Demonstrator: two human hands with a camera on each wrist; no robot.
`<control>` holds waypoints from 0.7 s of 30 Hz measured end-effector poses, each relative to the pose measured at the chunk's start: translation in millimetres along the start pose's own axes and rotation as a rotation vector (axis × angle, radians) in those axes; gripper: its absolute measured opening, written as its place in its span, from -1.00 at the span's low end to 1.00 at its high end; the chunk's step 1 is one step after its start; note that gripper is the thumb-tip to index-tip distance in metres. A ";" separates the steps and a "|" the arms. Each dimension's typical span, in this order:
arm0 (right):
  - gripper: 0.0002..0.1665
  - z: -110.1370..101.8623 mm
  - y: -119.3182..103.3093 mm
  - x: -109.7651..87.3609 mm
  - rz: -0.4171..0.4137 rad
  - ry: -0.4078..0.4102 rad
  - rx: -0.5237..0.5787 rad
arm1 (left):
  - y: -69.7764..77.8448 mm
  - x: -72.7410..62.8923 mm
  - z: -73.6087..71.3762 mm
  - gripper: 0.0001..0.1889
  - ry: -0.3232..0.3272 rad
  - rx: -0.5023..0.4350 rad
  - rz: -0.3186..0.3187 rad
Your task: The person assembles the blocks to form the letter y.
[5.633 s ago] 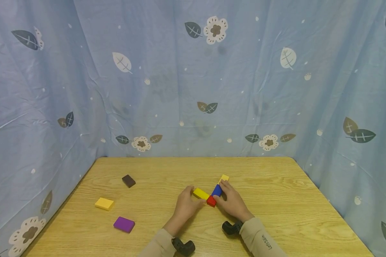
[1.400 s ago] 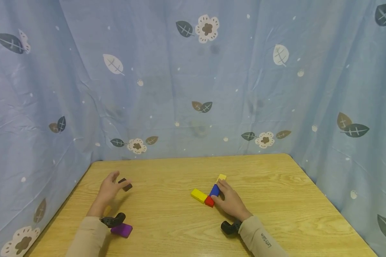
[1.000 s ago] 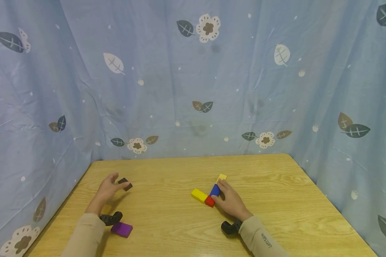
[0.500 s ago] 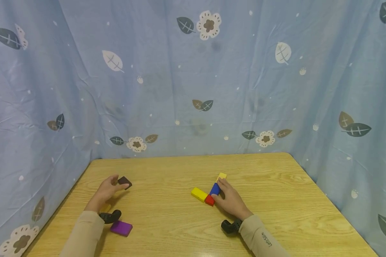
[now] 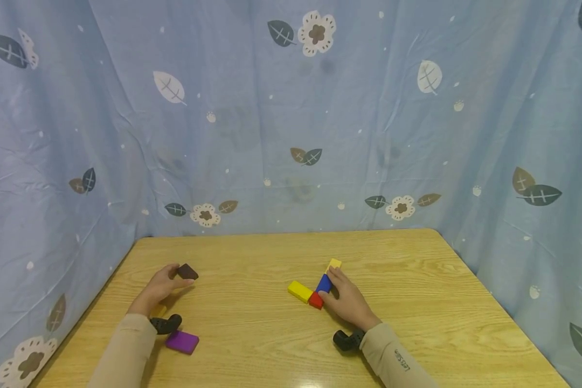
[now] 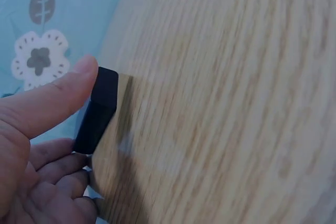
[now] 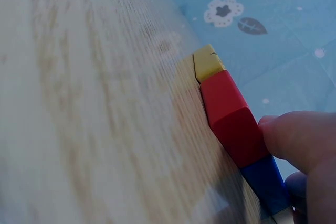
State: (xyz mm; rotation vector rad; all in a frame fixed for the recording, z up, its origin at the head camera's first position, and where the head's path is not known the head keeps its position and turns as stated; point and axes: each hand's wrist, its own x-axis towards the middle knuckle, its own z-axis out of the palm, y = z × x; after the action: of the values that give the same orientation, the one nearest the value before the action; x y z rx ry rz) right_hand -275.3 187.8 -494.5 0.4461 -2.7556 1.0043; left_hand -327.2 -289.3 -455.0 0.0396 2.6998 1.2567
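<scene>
The dark block (image 5: 187,271), pinched between the left hand's (image 5: 159,286) thumb and fingers at the table's (image 5: 252,323) far left, should be held squarely, while the red block (image 5: 316,300) and blue block (image 5: 324,284) are steadied lightly by the right hand's (image 5: 348,304) relaxed fingers.

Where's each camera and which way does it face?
Head: on the head, facing forward and down at table and curtain; left hand, right hand and sleeves show.
Left wrist: worn there, facing dark block; left thumb, fingers show.
Right wrist: likewise, facing red block and blue block; right thumb shows.
Shared by head, left wrist: dark block.
</scene>
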 end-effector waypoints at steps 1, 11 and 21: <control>-0.20 0.0 -0.1 -0.1 0.000 0.000 0.001 | 0.8 -0.2 0.2 -0.02 0.002 0.007 0.000; -0.20 -1.1 0.1 0.8 -0.008 0.004 0.004 | 2.1 1.2 2.7 -0.07 0.040 0.063 0.014; -0.22 -0.3 -1.1 -0.8 -0.011 0.013 0.005 | 0.1 3.1 5.3 -0.13 0.056 0.128 0.018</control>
State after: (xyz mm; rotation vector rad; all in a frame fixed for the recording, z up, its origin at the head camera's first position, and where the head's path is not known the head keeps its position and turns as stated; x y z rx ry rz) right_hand -274.2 187.4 -493.9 0.4537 -2.7369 1.0079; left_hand -329.4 -284.9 -458.7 0.0452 2.8307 1.1046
